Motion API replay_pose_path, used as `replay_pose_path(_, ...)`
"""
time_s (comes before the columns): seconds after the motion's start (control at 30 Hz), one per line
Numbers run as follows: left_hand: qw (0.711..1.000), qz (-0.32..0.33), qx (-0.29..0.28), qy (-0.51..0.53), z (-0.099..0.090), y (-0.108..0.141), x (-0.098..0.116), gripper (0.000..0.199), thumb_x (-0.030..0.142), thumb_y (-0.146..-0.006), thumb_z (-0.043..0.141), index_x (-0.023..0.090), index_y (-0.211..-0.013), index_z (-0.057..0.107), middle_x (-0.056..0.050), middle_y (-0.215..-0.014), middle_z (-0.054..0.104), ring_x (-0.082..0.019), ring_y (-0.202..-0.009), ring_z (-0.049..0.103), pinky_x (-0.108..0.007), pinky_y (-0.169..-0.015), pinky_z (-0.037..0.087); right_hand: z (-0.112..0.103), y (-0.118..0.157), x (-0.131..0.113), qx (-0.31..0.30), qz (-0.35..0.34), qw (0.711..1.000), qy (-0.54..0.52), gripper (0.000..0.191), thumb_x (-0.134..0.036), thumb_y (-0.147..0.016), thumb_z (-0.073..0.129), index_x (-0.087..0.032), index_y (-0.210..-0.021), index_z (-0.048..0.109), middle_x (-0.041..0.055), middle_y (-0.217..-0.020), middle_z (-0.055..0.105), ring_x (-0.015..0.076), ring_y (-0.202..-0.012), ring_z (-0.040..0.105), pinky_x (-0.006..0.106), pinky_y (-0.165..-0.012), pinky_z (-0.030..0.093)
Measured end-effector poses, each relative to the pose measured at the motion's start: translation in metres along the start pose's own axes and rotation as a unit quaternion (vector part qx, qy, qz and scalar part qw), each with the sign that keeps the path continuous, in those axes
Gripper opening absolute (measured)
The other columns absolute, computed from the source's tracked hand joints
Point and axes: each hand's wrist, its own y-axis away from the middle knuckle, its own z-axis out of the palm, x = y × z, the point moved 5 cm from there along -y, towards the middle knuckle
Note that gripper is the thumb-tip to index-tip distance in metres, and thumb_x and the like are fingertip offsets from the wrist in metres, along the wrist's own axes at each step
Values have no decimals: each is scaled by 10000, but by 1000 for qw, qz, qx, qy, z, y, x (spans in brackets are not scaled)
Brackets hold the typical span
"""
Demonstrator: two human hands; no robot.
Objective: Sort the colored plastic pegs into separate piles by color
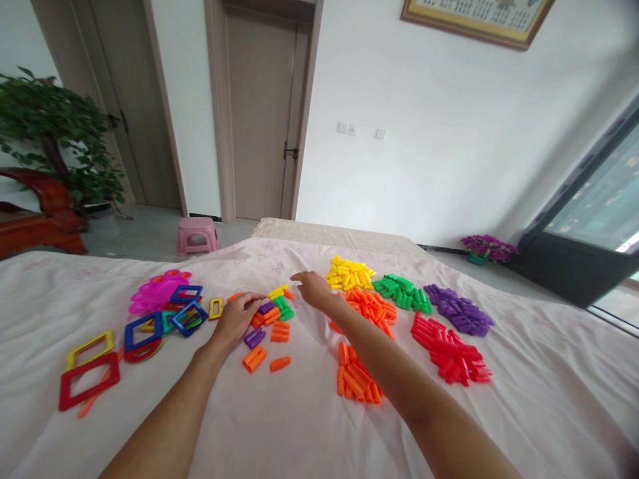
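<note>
A white wall [399, 186] stands well behind the mixed cluster of plastic tubes [273, 316], which lies on a wide pale cloth [239, 432]. Also behind the cluster is a beige-brown door [259, 113], with a second door [130, 100] farther left. A leafy green plant [54, 133] and a red-brown wooden seat [44, 206] stand far left of the cluster; a gold-framed picture [479, 20] hangs high to its right. A pink plastic stool [197, 236] is behind and left, while purple flowers [489, 247] stand far behind and right.

The left hand [239, 319] rests at the cluster's left edge, fingers drawn narrowly together beside the purple tubes; whether it pinches one I cannot tell. The right hand [312, 289] reaches in just right of and behind the cluster, its fingers stretched out and slightly parted.

To the cluster's right lie the red pile [449, 349], the purple pile [458, 309], two orange piles [372, 306], the green pile [403, 293] and the yellow pile [349, 273], the last behind it. To its left lie a magenta tray [157, 293] and coloured hollow frames [128, 332]. A single orange tube [280, 364] lies just in front of it.
</note>
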Motion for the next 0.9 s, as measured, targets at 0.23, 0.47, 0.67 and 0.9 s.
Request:
replay_pose_path(0.23,1000,1,-14,-2,0,0,3,353,410,-850,541,199,-1033,756,-62,-1047,756,-234,-1006,674,-344,-927,490,22,-15,-50,-56,-140,987,61,533,-85,-867,530,-235,-1375,584,86,-1275,669,246,-1221,559,349,-1006,441)
replay_pose_path(0.47,1000,6,-11,1,0,-1,2,347,420,-843,559,191,-1012,758,-73,-1056,753,-249,-1015,670,-364,-937,488,18,-13,-40,-46,-91,995,20,389,-139,-826,613,-221,-1201,676,101,-1175,673,254,-1123,608,345,-938,472)
replay_pose_path(0.67,1000,-3,-9,16,0,0,2,351,421,-831,575,186,-1019,755,-82,-1071,749,-249,-1012,671,-370,-930,497,15,-11,-10,12,76,919,-387,317,-139,-787,686,-177,-1099,646,30,-970,705,158,-878,668,287,-809,537)
replay_pose_path(0.9,996,-9,-24,86,6,1,0,425,481,-817,642,161,-1084,727,-102,-1114,742,-244,-1029,681,-365,-931,509,14,1,-26,-6,126,731,-671,547,-132,-710,766,-204,-1211,559,-13,-877,659,125,-735,667,279,-706,588)
